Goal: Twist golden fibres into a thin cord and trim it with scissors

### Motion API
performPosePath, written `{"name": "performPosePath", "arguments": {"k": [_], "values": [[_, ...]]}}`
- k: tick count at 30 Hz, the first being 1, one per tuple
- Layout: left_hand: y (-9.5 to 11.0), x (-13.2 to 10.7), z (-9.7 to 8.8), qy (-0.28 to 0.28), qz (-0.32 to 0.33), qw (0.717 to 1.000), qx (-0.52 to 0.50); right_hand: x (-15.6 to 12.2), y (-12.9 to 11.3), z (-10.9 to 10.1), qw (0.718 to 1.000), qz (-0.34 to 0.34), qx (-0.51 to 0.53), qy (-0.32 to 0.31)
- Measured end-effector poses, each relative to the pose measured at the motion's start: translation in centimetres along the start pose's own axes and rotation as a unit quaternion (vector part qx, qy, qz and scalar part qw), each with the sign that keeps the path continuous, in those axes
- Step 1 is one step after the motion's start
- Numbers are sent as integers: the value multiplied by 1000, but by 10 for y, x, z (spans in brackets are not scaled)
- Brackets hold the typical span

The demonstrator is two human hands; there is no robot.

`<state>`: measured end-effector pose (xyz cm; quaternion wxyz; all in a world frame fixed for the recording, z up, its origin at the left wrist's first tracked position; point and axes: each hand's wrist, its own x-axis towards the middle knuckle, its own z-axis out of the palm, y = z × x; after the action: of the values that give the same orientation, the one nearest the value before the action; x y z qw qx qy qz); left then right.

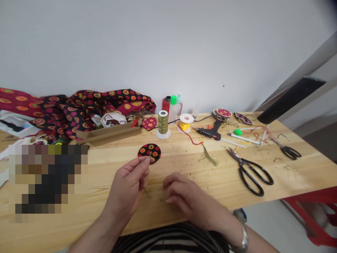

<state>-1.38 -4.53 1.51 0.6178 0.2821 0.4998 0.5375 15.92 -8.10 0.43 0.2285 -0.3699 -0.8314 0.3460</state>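
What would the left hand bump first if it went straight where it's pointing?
Probably the round patterned disc; the left hand points at it, but might pass above, since its height is unclear.

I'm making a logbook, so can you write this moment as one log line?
left hand: pinching greenish thread; right hand: loosely curled, nothing visible held; round patch: partly behind left hand; big scissors: on table

A smooth wood table [171,158] bears a matt cloth disc [143,151], plain cardboard box [113,138], glossy-handled metal scissors [241,162] and lustrous thread [163,124], while a polished metal bracelet [244,239] gleams.
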Motion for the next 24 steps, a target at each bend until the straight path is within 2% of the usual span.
{"name": "performPosePath", "arguments": {"k": [1,2,5,6,7,8,9,10,12,14,15,17,20,22,24], "values": [[-2,-1,0,0,-4,1000,3,0,1,1,994,28,94,39],[-4,-1,1,-1,-10,1000,6,1,2,2,976,60,193,75],[-9,-3,5,-7,-35,999,9,6,5,3,872,151,444,141],[-10,-4,7,-9,-43,999,10,8,6,3,840,176,491,150],[-10,-5,8,-10,-49,999,10,10,7,3,820,194,515,159],[-11,-5,9,-11,-52,999,9,11,8,2,814,205,517,169],[-11,-5,10,-12,-50,999,8,11,9,0,821,210,499,181],[-10,-5,10,-14,-48,999,5,10,9,-1,844,210,456,190],[-9,-3,8,-13,-39,999,-4,7,9,-4,916,179,305,187],[-8,-2,6,-7,-30,999,-17,3,6,-5,978,121,105,133],[-7,-1,5,-3,-26,999,-23,1,4,-4,991,91,11,94],[-5,-1,4,5,-15,999,-30,-1,-1,2,989,49,-135,24],[-1,0,4,9,5,1000,-30,-1,-5,13,962,5,-272,-21],[2,0,3,16,21,999,-30,-1,-5,18,950,-19,-309,-31],[6,1,3,25,35,999,-31,0,-2,18,957,-24,-288,-23]]}}
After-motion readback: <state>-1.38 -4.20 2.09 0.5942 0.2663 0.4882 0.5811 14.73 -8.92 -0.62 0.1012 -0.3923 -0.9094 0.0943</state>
